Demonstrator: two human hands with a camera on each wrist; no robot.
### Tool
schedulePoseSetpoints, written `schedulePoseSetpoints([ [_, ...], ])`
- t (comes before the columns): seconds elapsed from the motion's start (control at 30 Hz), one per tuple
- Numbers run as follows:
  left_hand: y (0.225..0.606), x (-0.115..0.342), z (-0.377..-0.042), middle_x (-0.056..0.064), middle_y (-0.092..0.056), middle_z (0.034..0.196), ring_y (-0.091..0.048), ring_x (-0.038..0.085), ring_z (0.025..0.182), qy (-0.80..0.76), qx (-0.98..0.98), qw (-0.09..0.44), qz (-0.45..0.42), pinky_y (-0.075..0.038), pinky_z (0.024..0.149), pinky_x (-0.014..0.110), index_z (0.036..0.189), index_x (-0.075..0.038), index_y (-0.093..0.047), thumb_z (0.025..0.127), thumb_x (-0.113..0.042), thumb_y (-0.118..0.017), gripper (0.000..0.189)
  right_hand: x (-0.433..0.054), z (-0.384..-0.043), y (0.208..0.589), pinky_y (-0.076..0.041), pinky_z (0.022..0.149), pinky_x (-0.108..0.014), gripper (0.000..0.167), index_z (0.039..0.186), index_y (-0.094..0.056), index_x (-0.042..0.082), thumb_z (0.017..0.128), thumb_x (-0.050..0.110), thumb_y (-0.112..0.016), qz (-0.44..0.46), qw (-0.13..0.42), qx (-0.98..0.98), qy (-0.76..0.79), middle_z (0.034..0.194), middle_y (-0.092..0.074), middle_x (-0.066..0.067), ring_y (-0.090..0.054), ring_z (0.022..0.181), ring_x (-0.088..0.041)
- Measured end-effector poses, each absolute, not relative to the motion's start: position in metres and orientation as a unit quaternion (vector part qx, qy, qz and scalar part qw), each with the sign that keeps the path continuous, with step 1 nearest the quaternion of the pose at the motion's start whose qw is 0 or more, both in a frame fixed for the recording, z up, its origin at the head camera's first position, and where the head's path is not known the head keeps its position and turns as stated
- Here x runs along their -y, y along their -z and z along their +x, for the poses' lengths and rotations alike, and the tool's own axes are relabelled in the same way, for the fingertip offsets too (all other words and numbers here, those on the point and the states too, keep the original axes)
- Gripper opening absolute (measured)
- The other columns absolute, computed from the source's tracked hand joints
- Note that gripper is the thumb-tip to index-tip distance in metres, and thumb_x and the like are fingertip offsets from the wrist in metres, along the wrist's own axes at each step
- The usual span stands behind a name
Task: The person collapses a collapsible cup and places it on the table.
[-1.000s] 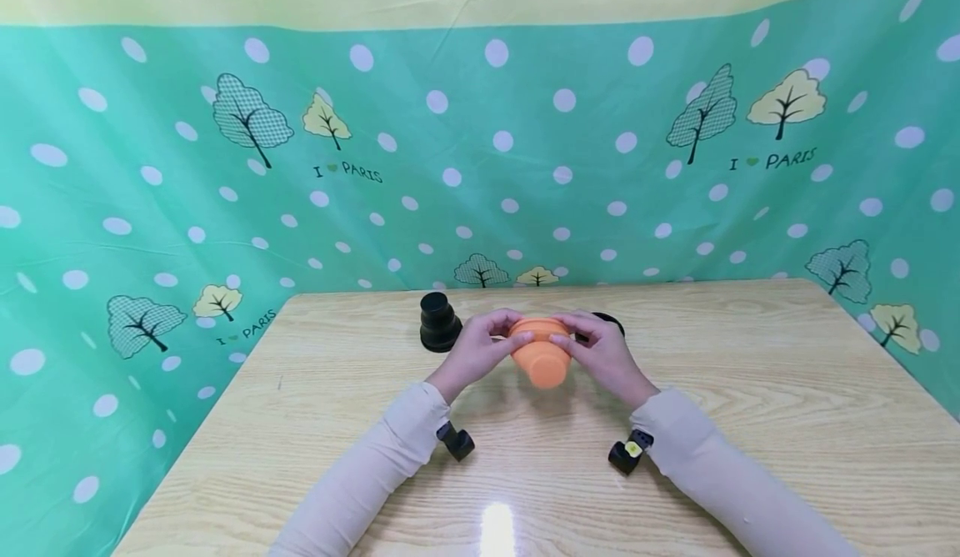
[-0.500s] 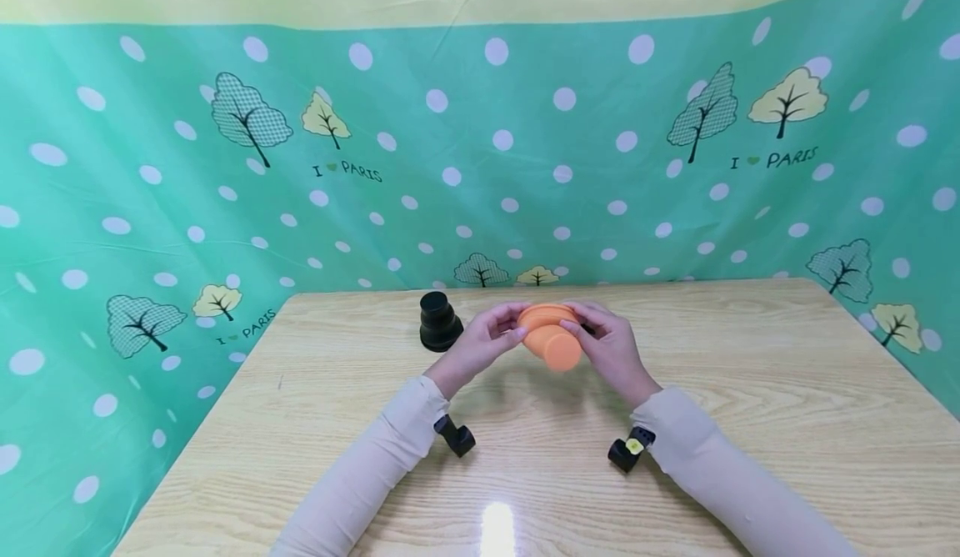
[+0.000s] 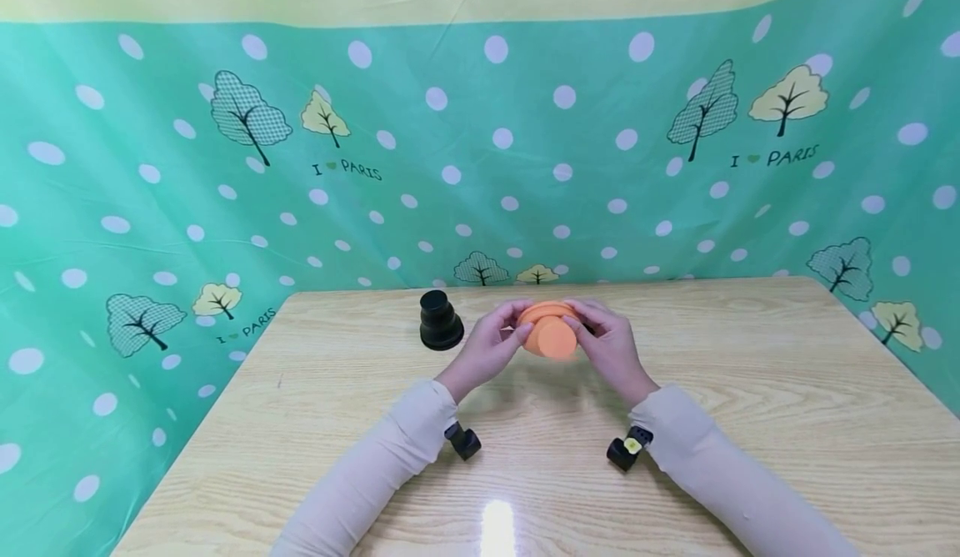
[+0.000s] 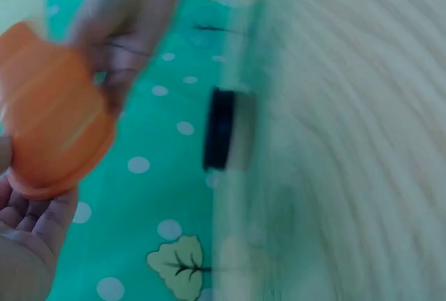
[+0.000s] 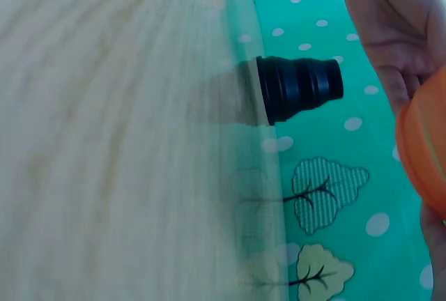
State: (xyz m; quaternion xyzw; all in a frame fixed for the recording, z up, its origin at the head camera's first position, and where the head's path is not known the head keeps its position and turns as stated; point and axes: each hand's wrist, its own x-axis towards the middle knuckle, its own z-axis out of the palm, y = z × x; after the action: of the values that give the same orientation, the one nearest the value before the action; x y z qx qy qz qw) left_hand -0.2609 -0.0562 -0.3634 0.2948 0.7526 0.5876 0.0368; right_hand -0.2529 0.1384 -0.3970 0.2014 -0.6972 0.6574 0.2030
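An orange stepped cup (image 3: pixel 557 338), soft-looking and collapsible, is held above the table between both hands, its narrow base facing the head camera. My left hand (image 3: pixel 489 346) grips the wide rim on the left, thumb on the front. From the other side my right hand (image 3: pixel 612 348) grips the same rim, its thumb lying beside the base. The left wrist view shows the stepped side of the cup, blurred. The mouth of the cup faces away from the head camera.
A black stepped cup (image 3: pixel 440 321) stands wide end down on the table (image 3: pixel 337 390), left of the hands. A low black disc-shaped thing (image 4: pixel 219 129) lies at the back, mostly hidden behind the right hand in the head view. A patterned curtain (image 3: pixel 480 148) hangs behind.
The orange cup has risen slightly and tilted, its base swinging up from pointing downward to facing the head camera. Both hands kept their hold. The black stepped cup stayed put.
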Motion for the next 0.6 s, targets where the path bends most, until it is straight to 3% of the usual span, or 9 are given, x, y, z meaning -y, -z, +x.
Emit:
schedulePoseSetpoints([
  [0.2, 0.366, 0.055, -0.262, 0.021, -0.061, 0.109, -0.057, 0.024, 0.098, -0.581, -0.768, 0.005, 0.270, -0.053, 0.084, 0.026, 0.124, 0.006, -0.055, 0.095, -0.004, -0.054, 0.030, -0.140, -0.260, 0.408, -0.053, 0.074, -0.017, 0.031, 0.118, -0.061, -0.008, 0.091, 0.007, -0.062, 0.177, 0.171, 0.709, -0.661, 0.113, -0.062, -0.017, -0.062, 0.095, -0.004],
  [0.43, 0.380, 0.061, -0.276, 0.015, -0.062, 0.121, -0.060, 0.023, 0.108, -0.584, -0.769, 0.002, 0.261, -0.051, 0.088, 0.026, 0.127, 0.000, -0.057, 0.094, -0.009, -0.058, 0.034, -0.145, -0.260, 0.406, -0.052, 0.080, -0.019, 0.035, 0.119, -0.059, -0.008, 0.091, 0.012, -0.063, 0.169, 0.096, 0.716, -0.670, 0.110, -0.064, -0.011, -0.061, 0.095, -0.005],
  [0.6, 0.391, 0.063, -0.283, 0.016, -0.062, 0.121, -0.061, 0.024, 0.109, -0.586, -0.765, 0.015, 0.267, -0.052, 0.086, 0.025, 0.124, 0.000, -0.060, 0.090, -0.008, -0.063, 0.035, -0.146, -0.262, 0.406, -0.051, 0.081, -0.018, 0.030, 0.116, -0.062, -0.005, 0.092, 0.014, -0.062, 0.189, 0.092, 0.731, -0.649, 0.114, -0.063, -0.018, -0.061, 0.097, -0.006],
])
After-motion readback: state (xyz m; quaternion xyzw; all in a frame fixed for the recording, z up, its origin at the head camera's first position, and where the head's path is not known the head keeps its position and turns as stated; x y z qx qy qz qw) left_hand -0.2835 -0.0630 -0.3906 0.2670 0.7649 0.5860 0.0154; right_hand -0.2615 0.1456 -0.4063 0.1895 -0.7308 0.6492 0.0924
